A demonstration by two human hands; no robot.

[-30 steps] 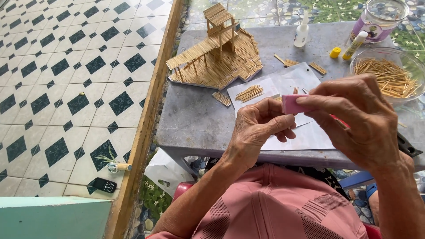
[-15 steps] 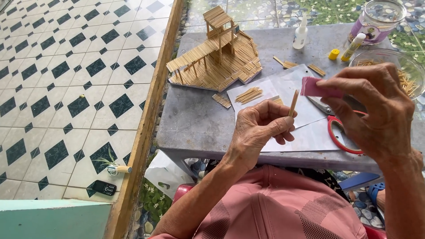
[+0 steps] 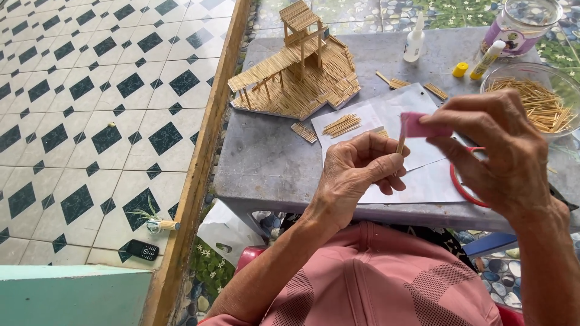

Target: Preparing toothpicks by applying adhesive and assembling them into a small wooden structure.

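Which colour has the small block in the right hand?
Pink; the small block in the right hand shows clearly in the head view.

A little house of thin wooden sticks [image 3: 300,73] stands at the far left of the grey surface [image 3: 266,160], its small tower upright at the back. Near it on white paper sheets [image 3: 386,115] lies a small bundle of loose sticks [image 3: 341,125]. Farther right sit a clear glass bowl [image 3: 531,75] heaped with more sticks, a small white bottle [image 3: 414,42], a yellow cap [image 3: 460,69] and a clear jar [image 3: 522,24]. Red-handled scissors [image 3: 462,184] lie on the paper. Down on the diamond-tiled floor [image 3: 90,121] rests a black phone [image 3: 141,249].
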